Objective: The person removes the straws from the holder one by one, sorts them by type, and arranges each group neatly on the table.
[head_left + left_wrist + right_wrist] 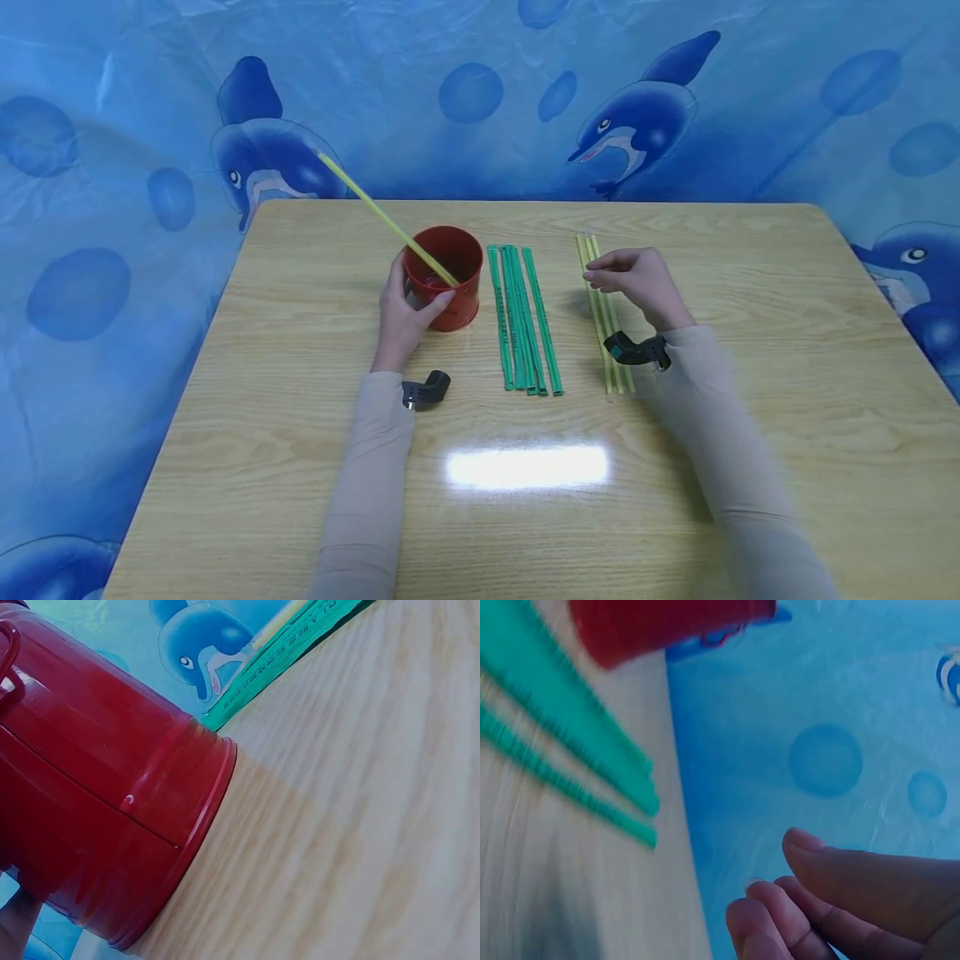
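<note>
My left hand grips a red metal bucket, thumb at its near rim and fingers along its left side. The bucket's wall fills much of the left wrist view. One yellow straw leans out of the bucket toward the upper left. Over on the right, my right hand hovers above several yellow straws that lie on the table in what looks like clear wrapping. In the right wrist view, the thumb stands apart from the loosely bent fingers, with nothing visible between them.
Between the hands lie several straws in printed green wrappers, roughly side by side. The wooden table meets a blue dolphin-print sheet at the back. A bright light reflection shows on the near tabletop.
</note>
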{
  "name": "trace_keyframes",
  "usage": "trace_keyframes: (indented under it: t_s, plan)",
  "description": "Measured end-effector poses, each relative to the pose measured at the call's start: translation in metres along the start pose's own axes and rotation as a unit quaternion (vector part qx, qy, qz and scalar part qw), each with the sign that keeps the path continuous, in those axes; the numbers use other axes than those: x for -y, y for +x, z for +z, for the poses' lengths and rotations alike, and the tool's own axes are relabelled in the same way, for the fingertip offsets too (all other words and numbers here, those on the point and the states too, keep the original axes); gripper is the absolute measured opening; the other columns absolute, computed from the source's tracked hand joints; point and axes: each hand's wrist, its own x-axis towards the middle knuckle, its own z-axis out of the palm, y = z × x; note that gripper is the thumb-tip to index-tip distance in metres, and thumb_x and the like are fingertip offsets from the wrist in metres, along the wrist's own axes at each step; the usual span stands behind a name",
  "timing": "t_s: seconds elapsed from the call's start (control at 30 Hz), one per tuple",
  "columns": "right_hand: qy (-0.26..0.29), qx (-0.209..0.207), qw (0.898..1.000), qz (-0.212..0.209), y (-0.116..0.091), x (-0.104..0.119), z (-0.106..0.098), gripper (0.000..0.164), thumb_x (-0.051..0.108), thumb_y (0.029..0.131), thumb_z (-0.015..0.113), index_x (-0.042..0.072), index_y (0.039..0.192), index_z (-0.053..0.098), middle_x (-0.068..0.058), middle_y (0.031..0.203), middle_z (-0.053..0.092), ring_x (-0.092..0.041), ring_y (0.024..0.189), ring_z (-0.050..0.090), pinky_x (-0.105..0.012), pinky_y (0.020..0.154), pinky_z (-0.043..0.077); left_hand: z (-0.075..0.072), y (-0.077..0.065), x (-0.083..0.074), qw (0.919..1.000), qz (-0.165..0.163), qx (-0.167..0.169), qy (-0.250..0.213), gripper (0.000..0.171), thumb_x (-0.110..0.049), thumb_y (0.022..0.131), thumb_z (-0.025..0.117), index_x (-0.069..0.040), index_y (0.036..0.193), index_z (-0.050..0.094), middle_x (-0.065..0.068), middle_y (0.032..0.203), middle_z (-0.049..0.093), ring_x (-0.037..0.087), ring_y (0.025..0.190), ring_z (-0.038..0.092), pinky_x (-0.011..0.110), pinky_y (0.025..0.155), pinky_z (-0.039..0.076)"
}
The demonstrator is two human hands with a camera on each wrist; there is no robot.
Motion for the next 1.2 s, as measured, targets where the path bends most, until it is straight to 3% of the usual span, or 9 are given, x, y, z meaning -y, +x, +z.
trace_keyframes:
  t_s: [0.13,0.37,0.6,0.67,0.9,1.13,1.2]
  plan:
    - [0.026,0.011,0.999,-0.043,0.003,0.027,0.021,0.029,0.018,0.089,0.066,-0.004,0.108,0.066,-0.013,0.101,0.066,-0.025,0.087,0.064,-0.039,0.080,0.053,-0.001,0.001,-0.004,0.9999,-0.006,0.008,-0.004,0.079,-0.011,0.079,0.073,-0.010,0.145,0.030,0.007,0.141,0.042,0.020,0.129,0.037,0.038,0.102,0.041]
    - [0.061,0.058,0.990,-0.117,0.014,0.082,0.062,0.024,0.015,0.088,0.067,-0.002,0.104,0.068,-0.011,0.097,0.068,-0.021,0.082,0.064,-0.035,0.076,0.054,-0.001,-0.006,-0.034,0.9999,-0.008,0.012,-0.002,0.076,-0.007,0.079,0.070,0.000,0.143,0.029,0.018,0.140,0.040,0.033,0.129,0.036,0.043,0.102,0.041]
    - [0.044,0.109,0.979,-0.168,0.033,0.123,0.101,0.019,0.015,0.086,0.070,0.001,0.098,0.071,-0.010,0.091,0.069,-0.026,0.081,0.064,-0.037,0.072,0.055,-0.003,0.001,-0.006,0.9997,-0.017,0.008,0.013,0.079,-0.013,0.080,0.073,-0.012,0.145,0.029,0.006,0.141,0.041,0.020,0.129,0.036,0.038,0.105,0.038]
    - [0.032,0.117,0.978,-0.168,0.038,0.130,0.111,0.018,0.016,0.085,0.070,0.002,0.097,0.071,-0.008,0.090,0.069,-0.026,0.082,0.064,-0.038,0.073,0.055,-0.003,0.001,-0.002,0.9997,-0.015,0.005,0.017,0.079,-0.017,0.080,0.073,-0.013,0.145,0.029,0.004,0.141,0.040,0.018,0.129,0.036,0.038,0.105,0.037]
    - [-0.049,0.104,0.975,-0.191,0.047,0.143,0.137,0.017,0.017,0.084,0.072,0.004,0.095,0.073,-0.005,0.088,0.070,-0.015,0.080,0.063,-0.028,0.072,0.052,-0.002,-0.008,-0.040,0.9993,-0.023,0.012,0.028,0.076,-0.011,0.083,0.068,0.000,0.145,0.026,0.019,0.141,0.038,0.028,0.130,0.037,0.041,0.108,0.032]
    - [-0.109,0.095,0.965,-0.219,0.048,0.147,0.149,0.015,0.017,0.083,0.072,0.005,0.093,0.073,-0.005,0.086,0.071,-0.015,0.079,0.062,-0.026,0.072,0.050,-0.002,-0.008,-0.041,0.9993,-0.024,0.011,0.026,0.075,-0.008,0.083,0.067,0.001,0.145,0.025,0.021,0.141,0.038,0.029,0.129,0.038,0.040,0.108,0.032]
    - [-0.117,0.093,0.963,-0.226,0.048,0.147,0.150,0.013,0.016,0.084,0.071,0.006,0.092,0.074,-0.005,0.086,0.071,-0.014,0.079,0.062,-0.026,0.071,0.050,-0.002,-0.006,-0.033,0.9992,-0.027,0.010,0.026,0.077,-0.009,0.083,0.068,-0.001,0.146,0.024,0.019,0.142,0.038,0.028,0.130,0.037,0.039,0.108,0.032]
